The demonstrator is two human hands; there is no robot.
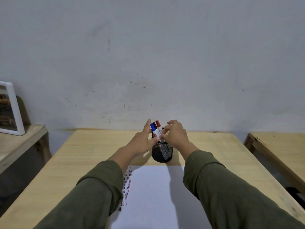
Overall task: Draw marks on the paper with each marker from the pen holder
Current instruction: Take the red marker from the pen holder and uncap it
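Note:
A black mesh pen holder [161, 152] stands on the wooden table just beyond the white paper [151, 195]. Three markers stick out of it: one with a blue cap [153, 127], one with a black cap [155, 125] and one with a red cap [158, 123]. My left hand [143, 141] rests against the holder's left side, fingers spread, thumb touching the marker barrels. My right hand [175, 134] is over the holder's rim, its fingertips pinched around the markers' white barrels. Rows of short blue, black and red marks [127, 184] run down the paper's left edge.
The table [92, 151] ends at a grey wall behind the holder. A lower wooden shelf on the left carries a white picture frame [9, 109]. Another wooden table [280, 146] stands to the right, across a gap.

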